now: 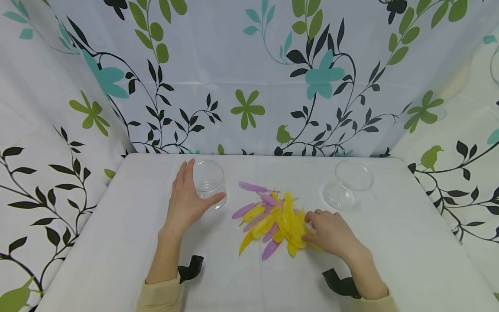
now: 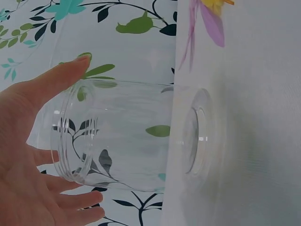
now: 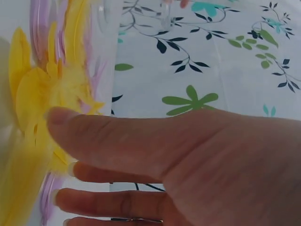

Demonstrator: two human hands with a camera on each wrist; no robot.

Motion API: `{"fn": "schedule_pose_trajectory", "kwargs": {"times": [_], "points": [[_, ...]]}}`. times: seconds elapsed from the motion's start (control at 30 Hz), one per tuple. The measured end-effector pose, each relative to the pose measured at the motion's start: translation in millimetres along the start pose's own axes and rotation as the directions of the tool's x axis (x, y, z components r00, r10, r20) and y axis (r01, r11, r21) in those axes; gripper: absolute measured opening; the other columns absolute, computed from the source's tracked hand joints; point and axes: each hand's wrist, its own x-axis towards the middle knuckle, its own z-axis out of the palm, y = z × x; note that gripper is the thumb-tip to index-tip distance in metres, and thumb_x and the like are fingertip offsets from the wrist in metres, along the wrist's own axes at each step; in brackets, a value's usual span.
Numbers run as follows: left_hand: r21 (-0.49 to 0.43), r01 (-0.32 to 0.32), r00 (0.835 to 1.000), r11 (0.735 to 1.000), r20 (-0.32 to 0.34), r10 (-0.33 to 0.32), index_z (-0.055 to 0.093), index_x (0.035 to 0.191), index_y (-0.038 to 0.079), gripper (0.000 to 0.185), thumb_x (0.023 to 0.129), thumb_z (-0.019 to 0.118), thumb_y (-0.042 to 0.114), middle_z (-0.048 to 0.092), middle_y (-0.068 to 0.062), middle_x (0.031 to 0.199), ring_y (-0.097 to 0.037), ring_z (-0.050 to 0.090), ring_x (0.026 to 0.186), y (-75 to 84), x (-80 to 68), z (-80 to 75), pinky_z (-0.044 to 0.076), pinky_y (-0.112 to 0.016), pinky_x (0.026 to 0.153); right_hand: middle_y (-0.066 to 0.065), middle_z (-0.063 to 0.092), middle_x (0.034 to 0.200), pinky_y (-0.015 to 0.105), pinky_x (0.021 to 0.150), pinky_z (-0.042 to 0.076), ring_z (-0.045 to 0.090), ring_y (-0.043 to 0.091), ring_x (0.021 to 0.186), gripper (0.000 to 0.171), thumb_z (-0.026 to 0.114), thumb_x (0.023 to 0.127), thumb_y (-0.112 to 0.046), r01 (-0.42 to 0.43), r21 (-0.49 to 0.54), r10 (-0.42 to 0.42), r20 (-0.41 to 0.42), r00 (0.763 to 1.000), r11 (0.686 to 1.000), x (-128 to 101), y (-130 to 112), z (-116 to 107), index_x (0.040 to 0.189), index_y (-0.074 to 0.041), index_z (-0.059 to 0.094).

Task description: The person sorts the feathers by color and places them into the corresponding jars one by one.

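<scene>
On the white table (image 1: pixel 390 242) lies a loose pile of yellow and purple feathers (image 1: pixel 273 216). My right hand (image 1: pixel 308 227) rests on the pile's right side, thumb (image 3: pixel 94 132) and fingertips touching the yellow feathers (image 3: pixel 33 94). No feather is plainly pinched. A clear plastic jar (image 1: pixel 212 175) stands upright left of the pile. My left hand (image 1: pixel 202 184) is cupped around it. In the left wrist view the thumb (image 2: pixel 56 77) lies along one side of the jar (image 2: pixel 127 136) and the fingers (image 2: pixel 75 207) along the other, all fairly straight.
A second clear jar (image 1: pixel 348 186) stands to the right of the pile, beyond my right hand. Floral curtains (image 1: pixel 249 78) close off the back and both sides of the table. Black wrist mounts (image 1: pixel 191 266) show near the front edge.
</scene>
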Motion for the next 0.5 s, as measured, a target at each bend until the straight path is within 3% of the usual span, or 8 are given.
{"fn": "schedule_pose_trajectory", "kwargs": {"times": [0.3, 0.5], "points": [[-0.005, 0.083, 0.996, 0.996, 0.027, -0.083, 0.012, 0.16, 0.018, 0.109, 0.08, 0.08, 0.047, 0.029, -0.02, 0.157, -0.045, 0.041, 0.136, -5.9, 3.6, 3.3, 0.035, -0.069, 0.106, -0.001, 0.06, 0.08, 0.037, 0.071, 0.047, 0.05, 0.018, 0.071, 0.032, 0.087, 0.076, -0.024, -0.072, 0.011, 0.07, 0.118, 0.991, 0.997, -0.3, 7.7, 1.1, 0.094, -0.009, 0.066], [0.023, 0.088, 0.993, 0.996, 0.082, -0.089, 0.011, 0.16, 0.017, 0.112, 0.078, 0.081, 0.049, 0.029, -0.021, 0.155, -0.047, 0.045, 0.131, -3.9, 1.8, -0.2, 0.038, -0.069, 0.104, 0.0, 0.055, 0.075, 0.033, 0.066, 0.046, 0.049, 0.019, 0.069, 0.029, 0.087, 0.075, -0.02, -0.122, 0.045, 0.113, 0.169, 0.979, 0.992, 3.2, 15.5, 7.7, 0.09, -0.009, 0.065]]}}
